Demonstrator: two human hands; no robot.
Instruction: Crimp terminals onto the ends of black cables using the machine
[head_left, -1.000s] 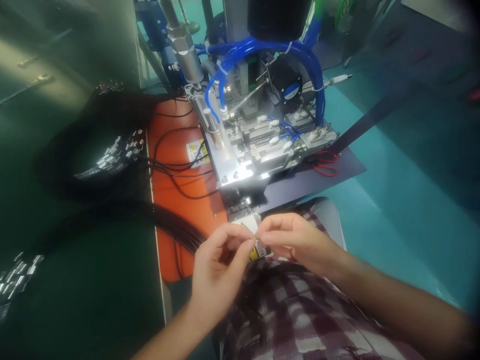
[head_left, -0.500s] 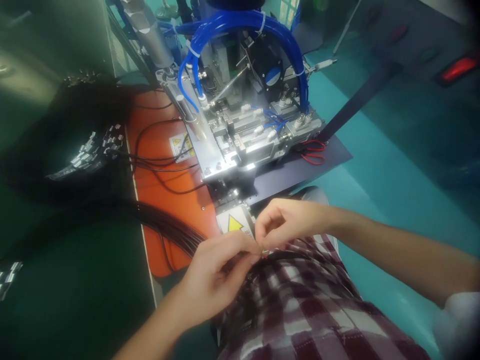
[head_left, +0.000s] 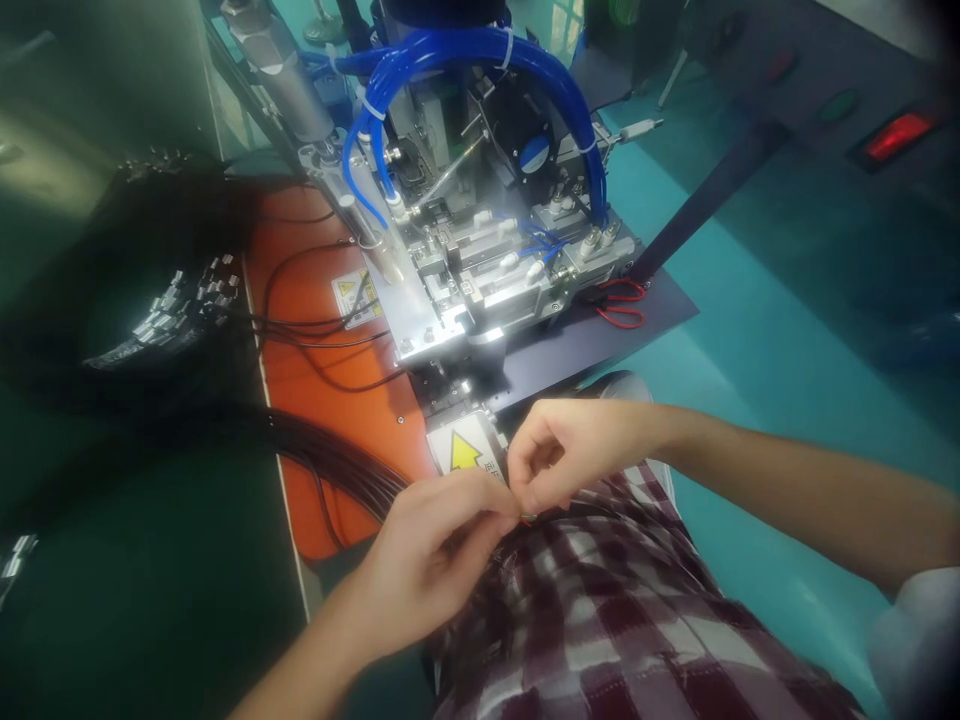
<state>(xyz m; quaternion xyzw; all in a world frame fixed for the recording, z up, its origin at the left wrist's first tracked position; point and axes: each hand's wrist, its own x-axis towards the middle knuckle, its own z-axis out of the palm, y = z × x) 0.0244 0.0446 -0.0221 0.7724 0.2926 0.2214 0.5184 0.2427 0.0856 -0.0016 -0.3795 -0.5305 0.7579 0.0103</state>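
Over my lap, my left hand and my right hand meet fingertip to fingertip. Both are closed in a pinch. Between the tips shows a tiny bit of thin wires, reddish and pale; the fingers cover most of it. A dark strand seems to run from there to the right across the checked cloth on my lap. Just beyond my hands is a white label with a yellow arrow, on the front of a metal machine with blue air tubes.
A bundle of black cables crosses the orange board at left. More cables with shiny metal ends lie farther left. Red-handled scissors or pliers rest beside the machine. A dark panel with a red light stands at upper right.
The view has shifted slightly, so the machine appears a little farther left. Both hands keep their pinch in nearly the same place, with the fingertips slightly lower.
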